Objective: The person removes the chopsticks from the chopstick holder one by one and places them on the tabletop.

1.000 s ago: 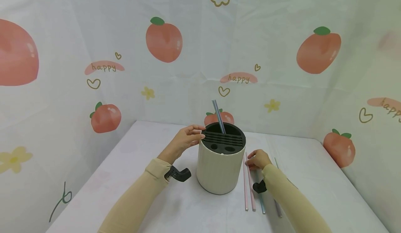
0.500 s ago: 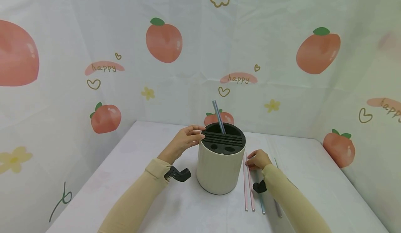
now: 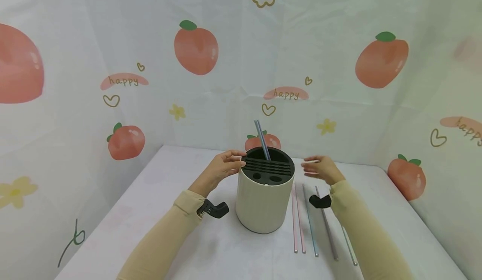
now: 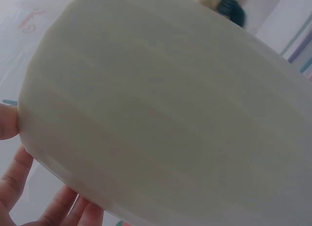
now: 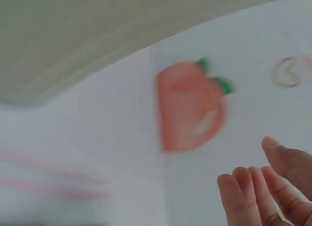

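A ribbed cream holder (image 3: 260, 206) with a black slotted top (image 3: 269, 169) stands upright on the white table. Two thin bluish sticks (image 3: 263, 142) lean in its rear opening. My left hand (image 3: 222, 167) rests its fingers and thumb on the holder's left upper edge; in the left wrist view the fingertips (image 4: 58, 204) touch its side. To the right of the holder, my right hand (image 3: 321, 169) hangs in the air, apart from it. Its fingers are extended and nothing lies between them, as the right wrist view also shows.
Right of the holder several thin sticks lie side by side: two pink sticks (image 3: 301, 229), a blue stick (image 3: 310, 223), a greyish-purple stick (image 3: 330, 234) and a green stick (image 3: 350, 248) partly under the right forearm. A fruit-printed curtain (image 3: 226, 104) surrounds the table (image 3: 188, 250).
My right hand has risen from beside the sticks, moving away and slightly right, with its fingers now spread straighter. The sticks it covered are more visible. My left hand stays on the holder.
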A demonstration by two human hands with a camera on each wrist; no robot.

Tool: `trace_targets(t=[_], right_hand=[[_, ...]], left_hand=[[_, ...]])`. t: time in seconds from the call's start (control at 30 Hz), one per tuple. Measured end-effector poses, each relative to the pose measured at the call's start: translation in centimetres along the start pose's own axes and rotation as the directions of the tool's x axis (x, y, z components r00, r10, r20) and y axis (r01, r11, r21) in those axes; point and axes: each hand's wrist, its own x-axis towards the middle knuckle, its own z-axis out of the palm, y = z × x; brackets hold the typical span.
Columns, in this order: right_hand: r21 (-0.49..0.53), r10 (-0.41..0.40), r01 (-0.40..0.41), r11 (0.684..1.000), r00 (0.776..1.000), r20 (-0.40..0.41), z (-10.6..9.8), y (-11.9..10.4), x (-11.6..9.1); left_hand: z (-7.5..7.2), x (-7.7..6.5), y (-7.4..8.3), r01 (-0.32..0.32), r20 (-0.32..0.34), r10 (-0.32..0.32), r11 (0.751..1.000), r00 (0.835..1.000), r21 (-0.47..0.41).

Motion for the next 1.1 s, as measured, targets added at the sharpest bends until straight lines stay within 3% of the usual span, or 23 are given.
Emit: trace_targets(t=[0.2,0.33,0.5,0.67,0.87,1.1], right_hand=[[0.188,-0.19,0.184,0.965,0.982,0.016,-0.9,-7.3,-0.6],[0.24,-0.269,0.258,0.936,0.963,0.017,0.5,-11.1,-0.4],[0.264,-0.306,0.277,0.924,0.949,0.073,2.8,-14.0,0.0],[0.276,-0.29,0.244,0.93,0.946,0.142,4.8,-14.5,1.1],[0.169,-0.21,0.177,0.97,0.957,0.203,6.4,-13.4,2.3],[0.077,-0.124,0.106,0.991,0.953,0.277,7.3,-12.5,2.8]], left_hand=[[0.1,0.0,-0.1,-0.013,0.0,0.013,1.0,1.0,0.001],[0.0,0.1,-0.2,-0.012,0.001,0.012,1.0,1.0,-0.001],[0.1,0.0,-0.2,-0.012,-0.002,0.012,1.0,1.0,0.004],[0.1,0.1,-0.2,-0.01,-0.003,0.01,1.0,1.0,-0.009],[0.1,0.1,-0.2,-0.003,-0.005,0.003,1.0,1.0,-0.002],[0.0,0.2,-0.2,-0.011,0.005,0.011,1.0,1.0,-0.008]])
